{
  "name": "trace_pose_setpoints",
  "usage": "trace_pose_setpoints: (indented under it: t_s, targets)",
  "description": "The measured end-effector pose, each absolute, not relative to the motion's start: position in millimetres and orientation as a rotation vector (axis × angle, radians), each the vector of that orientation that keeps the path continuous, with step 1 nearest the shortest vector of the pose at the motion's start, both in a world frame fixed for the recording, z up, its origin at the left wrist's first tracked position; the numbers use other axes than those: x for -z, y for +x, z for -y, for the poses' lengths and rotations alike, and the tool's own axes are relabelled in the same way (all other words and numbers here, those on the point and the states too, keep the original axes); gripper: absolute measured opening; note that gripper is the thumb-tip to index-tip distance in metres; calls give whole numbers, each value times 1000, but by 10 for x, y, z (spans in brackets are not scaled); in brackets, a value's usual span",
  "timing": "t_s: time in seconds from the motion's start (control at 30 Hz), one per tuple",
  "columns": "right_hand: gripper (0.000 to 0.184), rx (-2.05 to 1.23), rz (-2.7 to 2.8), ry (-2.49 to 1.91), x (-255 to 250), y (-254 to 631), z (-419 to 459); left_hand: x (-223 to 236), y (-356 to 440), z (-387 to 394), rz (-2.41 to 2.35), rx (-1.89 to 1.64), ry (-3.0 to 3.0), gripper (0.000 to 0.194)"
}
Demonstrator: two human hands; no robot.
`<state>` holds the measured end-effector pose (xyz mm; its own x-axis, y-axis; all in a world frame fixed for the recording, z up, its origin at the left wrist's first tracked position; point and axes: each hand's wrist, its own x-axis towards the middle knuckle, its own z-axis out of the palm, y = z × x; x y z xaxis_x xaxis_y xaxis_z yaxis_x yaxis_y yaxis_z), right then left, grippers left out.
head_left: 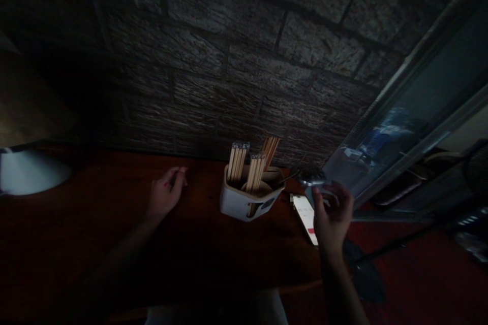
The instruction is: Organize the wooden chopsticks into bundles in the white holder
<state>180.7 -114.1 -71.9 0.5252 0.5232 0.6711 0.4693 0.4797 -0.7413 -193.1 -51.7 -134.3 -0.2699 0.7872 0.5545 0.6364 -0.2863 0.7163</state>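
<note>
A white holder (244,202) with several bundles of wooden chopsticks (239,162) stands on a dark red-brown table (95,233) against a brick wall. My right hand (332,216) is raised to the right of the holder, its fingers pinched on the handle of a metal spoon (311,176), whose bowl points toward the holder. My left hand (166,192) rests on the table left of the holder, fingers curled loosely with nothing visible in them. A lit phone (307,213) lies flat beneath my right hand.
A white rounded object (28,170) sits at the table's far left. A glass window with a metal frame (412,127) runs along the right. The table's near edge lies close to my body. The scene is very dim.
</note>
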Motion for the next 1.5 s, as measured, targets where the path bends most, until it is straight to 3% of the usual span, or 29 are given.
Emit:
trace_pose_setpoints:
  t_s: [0.07, 0.3, 1.5]
  targets:
    - [57, -23, 1144, -1129, 647, 1861, 1140, 1337, -1916, 523, -1787, -1588, 1817, 35]
    - [41, -78, 1221, -1147, 544, 1914, 1048, 1323, -1899, 558, -1815, -1557, 1829, 36]
    - [35, -228, 1121, -1122, 658, 2103, 1197, 1451, -1926, 511, -1813, -1474, 1811, 38]
